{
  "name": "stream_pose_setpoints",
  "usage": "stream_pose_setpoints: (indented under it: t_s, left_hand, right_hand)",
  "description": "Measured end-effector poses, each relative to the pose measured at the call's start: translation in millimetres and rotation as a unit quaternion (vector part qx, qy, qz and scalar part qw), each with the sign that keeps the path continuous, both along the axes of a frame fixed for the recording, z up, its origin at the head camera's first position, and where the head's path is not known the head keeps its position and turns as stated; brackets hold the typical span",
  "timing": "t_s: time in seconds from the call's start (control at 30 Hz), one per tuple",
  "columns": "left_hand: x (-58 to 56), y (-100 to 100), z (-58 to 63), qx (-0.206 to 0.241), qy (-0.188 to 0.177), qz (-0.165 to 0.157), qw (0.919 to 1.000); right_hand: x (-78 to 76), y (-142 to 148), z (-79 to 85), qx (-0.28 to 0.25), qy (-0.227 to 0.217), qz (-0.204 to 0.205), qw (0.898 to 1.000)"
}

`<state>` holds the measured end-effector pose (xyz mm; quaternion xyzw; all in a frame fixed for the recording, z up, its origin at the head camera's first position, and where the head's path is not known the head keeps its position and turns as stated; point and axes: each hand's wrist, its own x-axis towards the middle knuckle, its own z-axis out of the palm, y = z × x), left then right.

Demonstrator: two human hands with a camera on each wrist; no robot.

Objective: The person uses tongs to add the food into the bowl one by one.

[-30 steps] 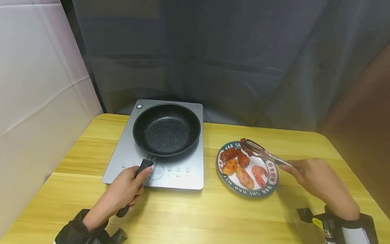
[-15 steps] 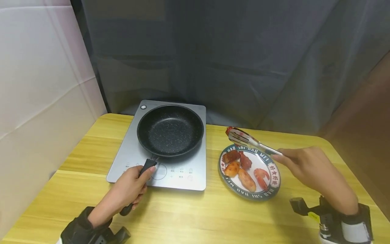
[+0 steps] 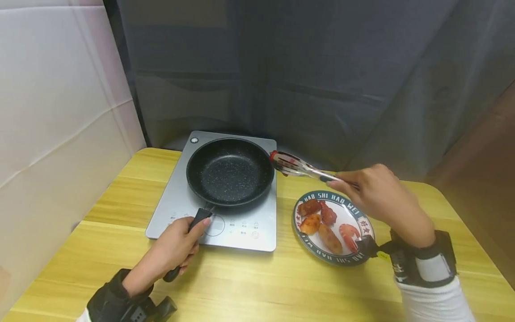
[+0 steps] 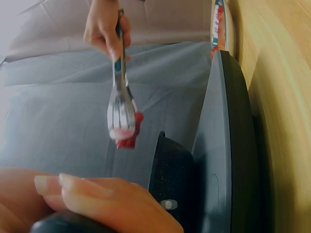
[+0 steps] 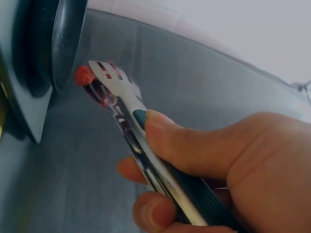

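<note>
My left hand point(image 3: 175, 246) grips the black handle point(image 3: 200, 218) of a frying pan point(image 3: 230, 174), which sits on the cooktop with nothing in it. Metal tongs point(image 3: 297, 166) are held in my right hand point(image 3: 380, 197), thumb on the dark green grip point(image 5: 140, 118) in the right wrist view. Pinched in the slotted tips is a red, glossy piece of food point(image 5: 84, 75), mostly hidden by the metal. In the head view the tips overlap the pan's right rim; the left wrist view shows them raised above it.
A silver induction cooktop point(image 3: 257, 214) lies under the pan. Right of it stands a round plate point(image 3: 297, 221) with a green lettered rim, bearing a shrimp point(image 3: 348, 235) and several browned meat pieces point(image 3: 330, 239). A dark curtain point(image 3: 306, 80) closes off the back.
My right hand has lifted the red food off the plate with the tongs and carried it left to the pan's edge. The left hand keeps its hold on the handle.
</note>
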<state>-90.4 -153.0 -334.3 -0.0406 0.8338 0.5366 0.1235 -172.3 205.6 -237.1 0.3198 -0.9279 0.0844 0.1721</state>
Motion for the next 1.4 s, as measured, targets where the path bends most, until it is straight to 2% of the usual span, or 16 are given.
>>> stream_pose_setpoints:
  t_s: [0.13, 0.23, 0.53, 0.73, 1.0, 1.27, 1.4]
  left_hand:
    - [-0.6, 0.5, -0.5, 0.004, -0.003, 0.000, 1.0000]
    - [-0.4, 0.9, -0.6, 0.003, -0.003, 0.001, 1.0000]
    - [0.3, -0.5, -0.1, -0.001, 0.000, 0.005, 1.0000]
    - [0.9, -0.7, -0.8, 0.006, -0.002, 0.004, 1.0000]
    - [1.1, -0.5, -1.8, 0.005, -0.007, 0.005, 0.9999]
    - [1.2, -1.0, -1.7, 0.007, -0.002, 0.002, 1.0000]
    - [0.9, -1.1, -0.6, 0.006, -0.007, 0.004, 1.0000]
  right_hand:
    - [-13.0, -21.3, 6.6, 0.018, -0.065, -0.021, 0.998]
    - [-24.7, -33.9, 6.5, 0.033, -0.095, -0.029, 0.994]
    - [-59.7, -65.9, -9.6, 0.054, -0.100, -0.003, 0.994]
    - [-78.5, -81.8, -23.2, 0.054, -0.111, -0.016, 0.992]
    - [-87.2, -93.4, -34.9, 0.061, -0.135, -0.039, 0.988]
    - [-90.1, -98.8, -38.7, 0.080, -0.116, -0.044, 0.989]
    - [-90.5, -100.6, -40.0, 0.079, -0.128, -0.049, 0.987]
